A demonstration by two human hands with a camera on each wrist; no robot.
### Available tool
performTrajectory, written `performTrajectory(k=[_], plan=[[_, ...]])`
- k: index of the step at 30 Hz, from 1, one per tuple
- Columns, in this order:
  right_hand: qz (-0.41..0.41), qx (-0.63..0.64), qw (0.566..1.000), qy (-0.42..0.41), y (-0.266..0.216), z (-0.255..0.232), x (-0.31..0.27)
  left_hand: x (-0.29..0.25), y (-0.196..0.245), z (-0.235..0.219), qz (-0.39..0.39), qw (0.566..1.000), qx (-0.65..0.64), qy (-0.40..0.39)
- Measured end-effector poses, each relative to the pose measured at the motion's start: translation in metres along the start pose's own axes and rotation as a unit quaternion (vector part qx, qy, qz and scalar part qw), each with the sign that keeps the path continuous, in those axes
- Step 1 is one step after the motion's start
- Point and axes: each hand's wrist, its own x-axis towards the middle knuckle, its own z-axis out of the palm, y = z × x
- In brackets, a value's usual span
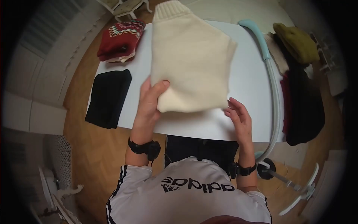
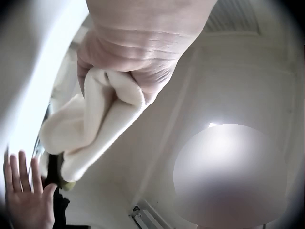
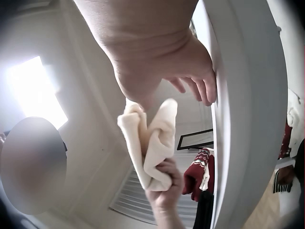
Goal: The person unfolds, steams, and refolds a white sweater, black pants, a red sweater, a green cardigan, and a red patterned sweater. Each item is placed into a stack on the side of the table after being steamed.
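Note:
A folded cream knit sweater (image 1: 192,63) with a ribbed end is held up over the white table. My left hand (image 1: 151,97) grips its near left edge, thumb on top and the other fingers underneath. From the left wrist view, the folded layers of the sweater (image 2: 95,114) hang out of that grip. By the sweater's near right corner is my right hand (image 1: 240,121), its fingers extended and spread. That palm (image 2: 31,205) shows bare in the left wrist view, apart from the cloth.
On the white table (image 1: 186,123), a folded black garment (image 1: 109,98) lies left, below a red patterned sweater stack (image 1: 121,41). A pale blue-green curved tube (image 1: 271,82) runs along the right side. Beyond it are dark clothes (image 1: 304,108) and an olive garment (image 1: 298,43).

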Motion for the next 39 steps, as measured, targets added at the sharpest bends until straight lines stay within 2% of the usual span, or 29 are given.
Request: performTrajectory(k=[1, 2, 6, 7, 8, 9, 10, 12, 15, 16, 17, 18, 19, 21, 24, 25, 26, 28, 29, 30, 31, 32, 33, 34, 35, 36, 37, 38, 39], plan=[[-0.025, -0.003, 1.000, -0.006, 0.007, 0.001, -0.001, 0.006, -0.023, 0.000, -0.105, 0.989, -0.094, -0.052], [0.000, 0.063, 0.998, -0.002, 0.015, 0.000, 0.001, 0.010, -0.043, 0.000, -0.210, 0.955, -0.184, -0.100], [0.042, 0.199, 0.979, -0.017, 0.015, 0.002, -0.002, -0.006, -0.083, 0.014, -0.301, 0.940, -0.129, -0.094], [0.064, 0.238, 0.969, -0.020, 0.014, 0.004, -0.001, -0.018, -0.078, 0.025, -0.172, 0.981, 0.046, -0.078], [0.065, 0.240, 0.969, -0.011, 0.013, 0.008, 0.000, -0.028, -0.076, 0.030, -0.033, 0.974, 0.218, -0.060], [0.041, 0.227, 0.973, -0.002, 0.011, 0.012, 0.000, -0.035, -0.079, 0.024, 0.150, 0.873, 0.456, -0.087], [0.017, 0.213, 0.977, 0.006, 0.011, 0.015, 0.001, -0.043, -0.072, 0.033, 0.147, 0.874, 0.455, -0.091], [0.000, 0.215, 0.977, 0.006, 0.017, 0.018, 0.006, -0.054, -0.049, 0.059, 0.267, 0.743, 0.587, -0.179], [-0.036, 0.037, 0.997, 0.054, 0.014, 0.030, 0.011, -0.038, -0.073, 0.046, 0.319, 0.731, 0.575, -0.179], [-0.036, 0.037, 0.997, 0.053, 0.013, 0.030, 0.010, -0.035, -0.072, 0.045, 0.231, 0.851, 0.457, -0.116], [-0.060, 0.003, 0.996, 0.062, 0.012, 0.030, 0.010, -0.031, -0.071, 0.044, 0.135, 0.936, 0.321, -0.050], [-0.083, -0.031, 0.993, 0.073, 0.012, 0.029, 0.009, -0.021, -0.073, 0.036, 0.127, 0.976, 0.176, 0.013], [-0.083, -0.029, 0.993, 0.076, 0.011, 0.026, 0.007, -0.011, -0.074, 0.025, 0.115, 0.990, 0.026, 0.074], [-0.059, 0.041, 0.988, 0.134, 0.006, 0.015, 0.006, -0.001, -0.056, 0.008, 0.074, 0.968, -0.116, 0.210], [-0.064, -0.023, 0.986, 0.150, -0.001, -0.004, 0.007, -0.013, -0.057, -0.018, 0.057, 0.970, -0.049, 0.230], [-0.045, -0.021, 0.989, 0.138, -0.005, -0.009, 0.008, -0.021, -0.060, -0.023, 0.048, 0.956, -0.020, 0.289], [-0.042, -0.017, 0.989, 0.139, -0.001, -0.017, 0.009, -0.028, -0.064, -0.028, 0.047, 0.956, -0.016, 0.290], [-0.074, -0.075, 0.989, 0.099, 0.000, -0.027, 0.014, -0.036, -0.069, -0.032, 0.200, 0.887, 0.223, 0.350], [-0.108, -0.150, 0.978, 0.094, -0.005, -0.028, 0.014, -0.037, -0.068, -0.033, 0.258, 0.850, 0.322, 0.326], [-0.108, -0.151, 0.979, 0.089, -0.010, -0.026, 0.012, -0.037, -0.064, -0.035, 0.258, 0.848, 0.322, 0.331], [-0.143, -0.322, 0.931, 0.099, -0.021, -0.018, 0.009, -0.037, -0.058, -0.037, 0.244, 0.847, 0.418, 0.219], [-0.176, -0.482, 0.852, 0.107, -0.027, -0.013, 0.008, -0.034, -0.049, -0.034, 0.226, 0.827, 0.504, 0.101], [-0.180, -0.482, 0.851, 0.102, -0.027, -0.011, 0.010, -0.030, -0.043, -0.023, 0.196, 0.842, 0.499, 0.057], [-0.205, -0.538, 0.811, 0.099, -0.026, -0.010, 0.012, -0.018, -0.044, -0.023, 0.198, 0.842, 0.498, 0.062], [-0.227, -0.592, 0.767, 0.097, -0.023, -0.008, 0.013, -0.005, -0.047, -0.026, 0.205, 0.794, 0.571, 0.029], [-0.229, -0.591, 0.767, 0.096, -0.016, -0.011, 0.014, 0.005, -0.051, -0.029, 0.209, 0.740, 0.639, -0.004], [-0.185, -0.491, 0.841, 0.136, -0.003, -0.018, 0.017, 0.013, -0.056, -0.033, 0.209, 0.740, 0.640, -0.004], [-0.137, -0.381, 0.897, 0.175, 0.008, -0.028, 0.021, 0.022, -0.060, -0.037, 0.152, 0.732, 0.664, 0.018], [-0.137, -0.381, 0.897, 0.177, 0.020, -0.041, 0.024, 0.026, -0.062, -0.039, 0.094, 0.722, 0.685, 0.039]])
